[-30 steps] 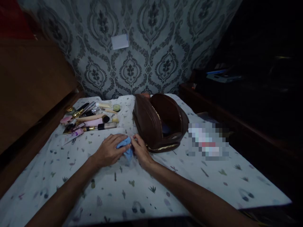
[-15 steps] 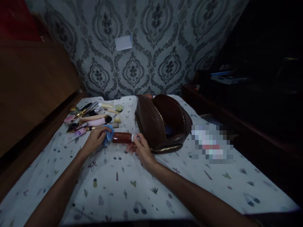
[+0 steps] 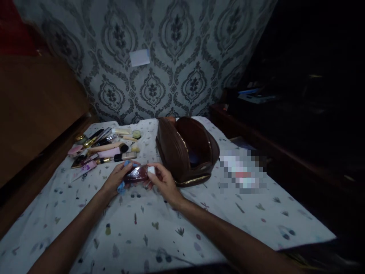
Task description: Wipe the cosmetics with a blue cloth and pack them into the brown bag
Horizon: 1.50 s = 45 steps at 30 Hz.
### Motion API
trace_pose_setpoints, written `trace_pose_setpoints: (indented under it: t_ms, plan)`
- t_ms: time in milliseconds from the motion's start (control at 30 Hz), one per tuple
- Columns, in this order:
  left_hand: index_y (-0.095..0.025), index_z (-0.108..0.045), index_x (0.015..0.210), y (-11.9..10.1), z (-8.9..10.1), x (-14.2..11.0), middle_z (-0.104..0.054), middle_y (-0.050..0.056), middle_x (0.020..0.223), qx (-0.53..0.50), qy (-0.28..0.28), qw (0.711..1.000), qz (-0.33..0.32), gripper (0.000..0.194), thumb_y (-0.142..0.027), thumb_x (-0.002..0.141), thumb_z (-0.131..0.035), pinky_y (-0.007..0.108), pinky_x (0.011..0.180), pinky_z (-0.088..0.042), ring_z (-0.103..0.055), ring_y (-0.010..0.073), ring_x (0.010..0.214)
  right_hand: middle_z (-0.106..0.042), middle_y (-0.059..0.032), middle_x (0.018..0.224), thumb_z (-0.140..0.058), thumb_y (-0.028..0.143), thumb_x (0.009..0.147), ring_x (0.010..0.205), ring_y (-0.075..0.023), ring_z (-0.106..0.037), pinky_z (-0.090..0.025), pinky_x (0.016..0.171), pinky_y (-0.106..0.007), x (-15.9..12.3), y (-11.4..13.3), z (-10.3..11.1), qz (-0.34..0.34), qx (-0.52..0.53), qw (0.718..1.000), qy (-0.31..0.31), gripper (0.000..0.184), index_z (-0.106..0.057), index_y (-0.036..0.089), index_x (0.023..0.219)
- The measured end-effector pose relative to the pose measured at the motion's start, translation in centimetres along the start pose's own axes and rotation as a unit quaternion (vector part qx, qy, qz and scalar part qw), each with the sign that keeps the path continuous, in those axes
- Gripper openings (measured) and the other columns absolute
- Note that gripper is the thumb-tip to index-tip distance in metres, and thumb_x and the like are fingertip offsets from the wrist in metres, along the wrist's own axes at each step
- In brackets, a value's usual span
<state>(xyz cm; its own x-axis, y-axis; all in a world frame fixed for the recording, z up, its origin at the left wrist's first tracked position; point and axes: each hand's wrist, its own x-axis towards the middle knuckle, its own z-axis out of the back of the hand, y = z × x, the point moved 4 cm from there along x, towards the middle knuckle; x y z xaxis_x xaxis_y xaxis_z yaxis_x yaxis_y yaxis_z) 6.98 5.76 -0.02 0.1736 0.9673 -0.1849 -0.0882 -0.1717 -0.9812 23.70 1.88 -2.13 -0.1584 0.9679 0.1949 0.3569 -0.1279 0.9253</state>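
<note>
A reddish-brown bottle with a white cap lies sideways between my hands, just above the patterned cloth. My right hand is closed around its capped end. At the bottle's other end, my left hand grips a blue cloth, pressed against the bottle. Just beyond my right hand stands a brown toiletry bag, its zipped top gaping; the inside is mostly dark. Past my left hand lies a spread of cosmetics, among them a makeup brush and a pink-and-white tube.
The white printed cloth covers the table. A pixelated item lies right of the bag. Brown wooden panelling borders the left side, and a patterned wall rises behind. Dark furniture edges the right side.
The bottle has turned and come closer to my left hand, whose blue cloth now reaches along it. The whole view has shifted slightly.
</note>
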Motion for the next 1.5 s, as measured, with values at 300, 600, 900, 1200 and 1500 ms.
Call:
trace_pose_setpoints:
  t_ms: [300,600,900,1200,1500]
  plan:
    - [-0.020,-0.069,0.072,-5.2,0.6,-1.4,-0.072,0.006,0.075,0.211,-0.142,0.950,-0.181,0.056,-0.074,0.074,-0.053,0.034,0.070,-0.055,-0.066,0.0255,0.074,-0.061,0.0014,0.079,-0.061,0.036,0.088,0.062,-0.0120,-0.062,-0.050,0.054,-0.023,-0.6,5.0,-0.6,0.056,-0.087,0.995,-0.003,0.028,-0.061,0.019,0.111]
    - [-0.023,-0.066,0.080,-11.2,-4.6,0.1,-0.069,0.003,0.082,0.225,-0.135,0.912,-0.316,0.040,-0.055,0.091,-0.046,0.033,0.087,-0.049,-0.063,0.0241,0.086,-0.066,0.0005,0.080,-0.059,0.029,0.093,0.070,-0.0153,-0.063,-0.051,0.069,-0.028,-0.3,15.1,2.5,0.198,-0.290,0.936,-0.014,0.020,-0.065,0.023,0.111]
    - [-0.019,-0.067,0.095,-15.6,-11.5,7.2,-0.064,0.000,0.076,0.279,-0.033,0.884,-0.373,0.030,-0.037,0.085,-0.045,0.026,0.066,-0.044,-0.055,0.0179,0.070,-0.063,0.0027,0.070,-0.060,0.034,0.090,0.062,-0.0151,-0.063,-0.051,0.063,-0.027,2.7,19.3,10.5,0.190,-0.338,0.920,-0.051,0.022,-0.060,0.020,0.108]
    - [-0.026,-0.075,0.103,-18.1,-16.4,12.2,-0.076,0.006,0.101,0.684,0.046,0.639,-0.350,0.037,-0.020,0.080,-0.047,0.030,0.075,-0.047,-0.068,0.0260,0.094,-0.065,0.0006,0.071,-0.058,0.024,0.090,0.069,-0.0163,-0.064,-0.045,0.069,-0.027,6.3,21.4,13.4,0.154,-0.514,0.840,-0.082,0.014,-0.062,0.014,0.097]
    - [-0.018,-0.077,0.094,-16.1,-19.0,16.3,-0.077,0.015,0.095,0.759,0.181,0.542,-0.313,0.024,-0.028,0.078,-0.063,0.033,0.080,-0.050,-0.070,0.0285,0.088,-0.071,-0.0117,0.113,-0.056,0.022,0.093,0.103,-0.0248,-0.064,-0.043,0.079,-0.030,9.3,19.4,12.2,0.089,-0.785,0.613,0.005,0.029,-0.061,0.016,0.122]
